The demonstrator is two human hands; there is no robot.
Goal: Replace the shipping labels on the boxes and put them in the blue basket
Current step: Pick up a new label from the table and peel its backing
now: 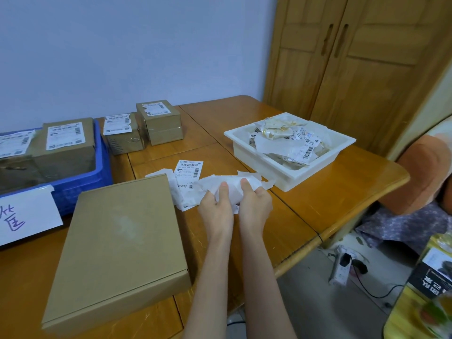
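My left hand point(216, 206) and my right hand point(254, 204) are bare. I wear no gloves, rings or watch. My arms are bare too, with no sleeves showing.

Pale blue wall point(122, 45) behind a glossy wooden table point(318, 192). Wooden wardrobe point(354, 69) with 2 doors at right. Grey floor point(318, 302) below, crossed by a black cable point(374, 292).

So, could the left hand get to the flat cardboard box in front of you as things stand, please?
Probably yes, once it lets go. The flat cardboard box lies bare just beside the left hand with nothing between them, but that hand and the right hand are both gripping crumpled white paper.
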